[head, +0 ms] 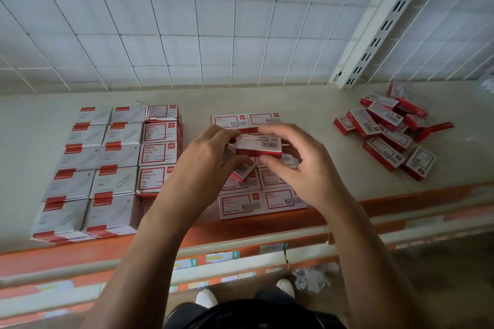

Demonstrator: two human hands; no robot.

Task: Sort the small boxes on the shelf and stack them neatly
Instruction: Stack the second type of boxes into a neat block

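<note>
The left hand (205, 157) and right hand (299, 165) pinched a small box (258, 145) by its ends, long axis crosswise, above the middle stack (240, 204).

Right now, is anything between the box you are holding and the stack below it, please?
Yes: a tilted small box sits askew between the held box and the stack, directly under the held one.
</note>
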